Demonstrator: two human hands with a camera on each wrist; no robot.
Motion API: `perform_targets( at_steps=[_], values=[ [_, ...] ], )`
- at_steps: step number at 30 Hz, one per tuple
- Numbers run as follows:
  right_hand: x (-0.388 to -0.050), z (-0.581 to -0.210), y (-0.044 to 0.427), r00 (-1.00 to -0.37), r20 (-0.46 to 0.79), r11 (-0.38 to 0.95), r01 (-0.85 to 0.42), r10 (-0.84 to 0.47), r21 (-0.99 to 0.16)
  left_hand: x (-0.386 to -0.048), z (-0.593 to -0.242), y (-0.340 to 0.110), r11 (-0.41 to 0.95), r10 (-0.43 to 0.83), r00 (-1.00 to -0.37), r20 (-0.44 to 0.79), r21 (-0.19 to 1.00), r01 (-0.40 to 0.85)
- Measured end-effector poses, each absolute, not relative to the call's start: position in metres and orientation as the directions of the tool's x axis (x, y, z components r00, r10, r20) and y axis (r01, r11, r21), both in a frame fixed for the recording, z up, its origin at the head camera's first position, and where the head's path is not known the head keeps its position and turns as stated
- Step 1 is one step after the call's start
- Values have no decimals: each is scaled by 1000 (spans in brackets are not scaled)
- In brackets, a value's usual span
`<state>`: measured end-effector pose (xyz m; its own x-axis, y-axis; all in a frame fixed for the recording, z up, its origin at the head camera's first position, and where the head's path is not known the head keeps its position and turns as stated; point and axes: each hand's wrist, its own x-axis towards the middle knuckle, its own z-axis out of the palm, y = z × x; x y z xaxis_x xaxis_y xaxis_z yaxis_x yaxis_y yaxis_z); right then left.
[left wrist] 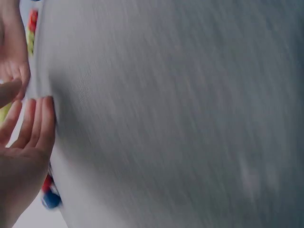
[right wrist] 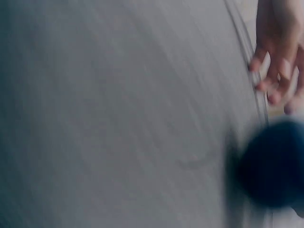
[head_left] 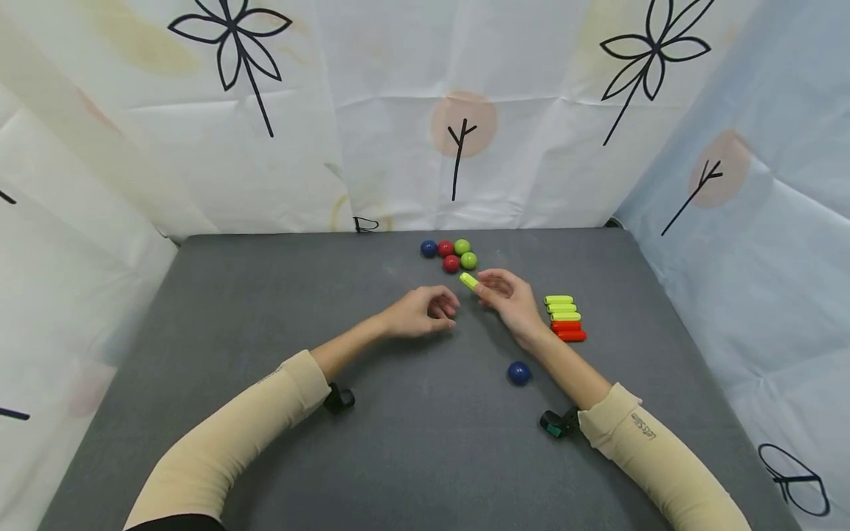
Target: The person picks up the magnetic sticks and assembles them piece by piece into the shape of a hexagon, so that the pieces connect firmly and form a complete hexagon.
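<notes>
My right hand (head_left: 510,301) pinches a small yellow-green stick (head_left: 468,281) between thumb and fingers, above the middle of the table. Facing it from the left, my left hand (head_left: 420,311) hovers with loosely curled fingers and holds nothing. Just beyond both hands lies a cluster of small balls: a blue ball (head_left: 429,248), two red balls (head_left: 451,264) and two green balls (head_left: 468,260). A larger-looking blue ball (head_left: 519,373) sits beside my right forearm, and it looms dark and blurred in the right wrist view.
Right of my right hand, three yellow-green sticks (head_left: 561,308) and two red sticks (head_left: 567,335) lie side by side in a stack-like row. The grey table (head_left: 265,280) ends at a printed white curtain (head_left: 392,147) behind, with more cloth at both sides.
</notes>
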<state>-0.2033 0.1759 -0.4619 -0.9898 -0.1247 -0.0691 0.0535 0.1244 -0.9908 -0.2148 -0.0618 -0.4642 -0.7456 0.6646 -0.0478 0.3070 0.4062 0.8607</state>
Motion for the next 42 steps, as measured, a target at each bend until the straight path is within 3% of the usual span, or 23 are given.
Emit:
perform_targets(
  at_steps=[4, 9, 12, 19, 24, 33, 38, 42],
  values=[
    [-191, -467, 164, -995, -103, -63, 102, 8, -993, -190, -459, -39, 375, 766, -639, -74, 859, 350],
    [-191, -470, 159, -996, -81, -192, 72, 44, -979, -160, -452, -12, 322, 868, -484, -108, 866, 383],
    [-195, -470, 159, -995, -67, -262, 47, 69, -964, -149, -449, -2, 307, 892, -433, -125, 873, 380],
    [-204, -457, 163, -995, -44, -326, 13, 86, -945, -142, -451, 0, 311, 879, -454, -143, 894, 322],
    [-205, -436, 175, -997, 19, -298, -42, 80, -953, -144, -454, 4, 298, 871, -473, -132, 908, 295],
    [-194, -403, 205, -986, 165, -78, -162, -33, -984, -143, -461, 31, 321, 877, -452, -164, 900, 296],
    [-183, -395, 220, -980, 183, 66, -188, -80, -980, -147, -498, 62, 315, 907, -394, -150, 862, 397],
    [-175, -390, 231, -975, 196, 100, -206, -104, -973, -147, -519, 86, 309, 911, -394, -122, 835, 455]
  ],
)
